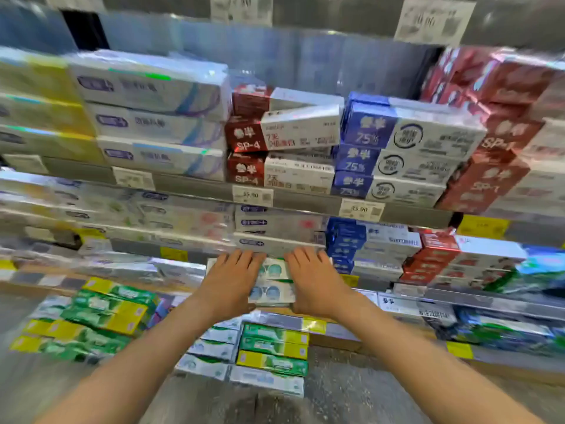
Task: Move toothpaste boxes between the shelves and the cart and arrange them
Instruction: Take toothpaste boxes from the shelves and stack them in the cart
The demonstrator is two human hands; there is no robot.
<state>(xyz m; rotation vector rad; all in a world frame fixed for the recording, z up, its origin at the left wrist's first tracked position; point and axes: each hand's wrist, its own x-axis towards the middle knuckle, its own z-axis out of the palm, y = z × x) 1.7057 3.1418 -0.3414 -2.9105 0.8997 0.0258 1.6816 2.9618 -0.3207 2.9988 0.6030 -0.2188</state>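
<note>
My left hand (233, 283) and my right hand (315, 283) lie side by side on a stack of white toothpaste boxes with blue-green round pictures (273, 281) on a low shelf. Fingers of both hands are straight and point toward the shelf back, pressing on the boxes from either side. The stack shows only in the gap between the hands. Above them sits a row of white boxes with purple labels (276, 240). Red SP-4 boxes (284, 139) and blue 75% boxes (397, 151) fill the shelf higher up.
Green and yellow boxes (273, 347) are stacked below my hands, more at the lower left (107, 313). White boxes (159, 117) fill the upper left, red packs (495, 117) the right. Price tags (252, 195) line the shelf edges. Grey floor (351, 390) shows underneath.
</note>
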